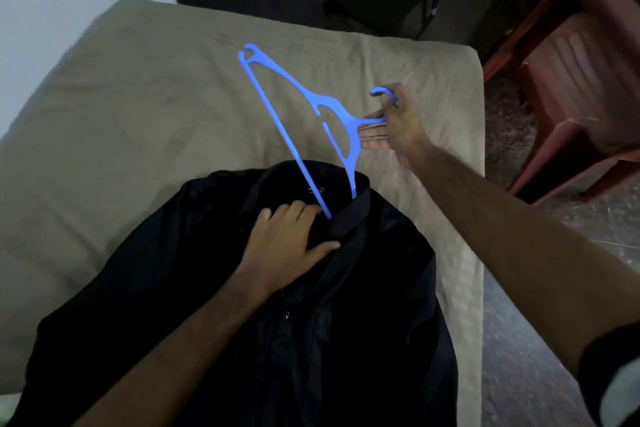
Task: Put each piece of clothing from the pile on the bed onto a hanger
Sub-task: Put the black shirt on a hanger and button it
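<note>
1. Item in hand: 1 black shirt [214,288] lies front-up on the bed [104,97], collar toward the far end, body running off the near edge of view.
2. Hanger [332,111], blue plastic: 1 shoulder arm is inside the collar opening; the other arm and the hook stand clear above the sheet, tilted up and away.
3. Right hand [394,125]: clasps the hanger at the neck just below the hook, fingers wrapped around it.
4. Left hand [287,236]: lies on the shirt just beside the collar, fingers spread and fairly straight, pressing the cloth down; it grasps nothing that can be made out.
5. Progress, as judged: insertion is about half done for this shirt. The second arm is not yet in, and the shirt is not yet carried by the hanger.
6. Remaining: seat the second arm, settle the collar, lift and hang.
7. Pile: no other clothing shows on the bed, so how many pieces are left cannot be told.
8. Also present: a red chair [571,87] beside the bed.
</note>
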